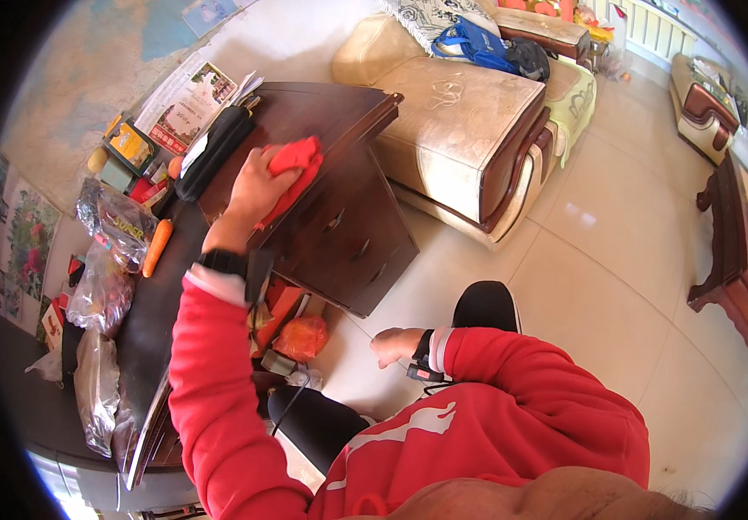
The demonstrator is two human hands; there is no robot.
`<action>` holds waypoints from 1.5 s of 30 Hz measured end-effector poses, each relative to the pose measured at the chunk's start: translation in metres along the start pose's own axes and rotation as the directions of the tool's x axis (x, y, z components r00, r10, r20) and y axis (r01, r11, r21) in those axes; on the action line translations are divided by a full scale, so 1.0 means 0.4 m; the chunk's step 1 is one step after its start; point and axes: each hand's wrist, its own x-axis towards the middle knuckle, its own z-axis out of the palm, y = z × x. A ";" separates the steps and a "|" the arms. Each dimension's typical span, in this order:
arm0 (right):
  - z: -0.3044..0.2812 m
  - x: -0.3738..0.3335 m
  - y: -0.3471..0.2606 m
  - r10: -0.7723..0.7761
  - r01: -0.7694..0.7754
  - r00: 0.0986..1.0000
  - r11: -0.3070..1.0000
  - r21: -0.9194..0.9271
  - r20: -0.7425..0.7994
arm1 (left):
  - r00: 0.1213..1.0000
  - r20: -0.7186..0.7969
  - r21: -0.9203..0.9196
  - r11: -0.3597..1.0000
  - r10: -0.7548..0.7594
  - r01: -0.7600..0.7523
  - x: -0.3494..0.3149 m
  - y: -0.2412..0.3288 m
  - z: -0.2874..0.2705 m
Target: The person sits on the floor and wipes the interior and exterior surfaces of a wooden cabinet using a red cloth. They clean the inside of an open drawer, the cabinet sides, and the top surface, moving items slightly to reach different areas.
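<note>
My left hand is closed on a bunched red cloth, which it presses to the top of the dark wooden desk. Part of the cloth hangs over the desk's front edge, above the drawers. My right hand hangs low over the floor in front of me, its fingers curled, with no object visible in it. By that wrist is a small black device with a cord. A black case lies on the desktop just beyond my left hand.
A carrot and clear plastic bags lie along the desk's left part. Papers lean at the back. Under the desk sits a red bag. A beige sofa and a wooden table stand to the right.
</note>
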 end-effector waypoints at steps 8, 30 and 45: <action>-0.061 0.021 0.021 0.028 0.091 0.885 0.969 0.230 -0.465 | 0.996 -0.092 0.085 0.996 -0.011 0.019 -0.306 -0.030 -0.146; -0.006 -0.037 0.048 0.176 -0.180 0.925 0.983 0.020 -0.337 | 0.994 -0.110 0.222 0.974 -0.024 0.048 0.223 0.123 0.155; 0.066 -0.108 0.101 0.193 -0.209 0.945 0.977 -0.033 -0.262 | 0.992 -0.127 0.313 0.948 -0.023 0.062 -0.450 -0.152 -0.180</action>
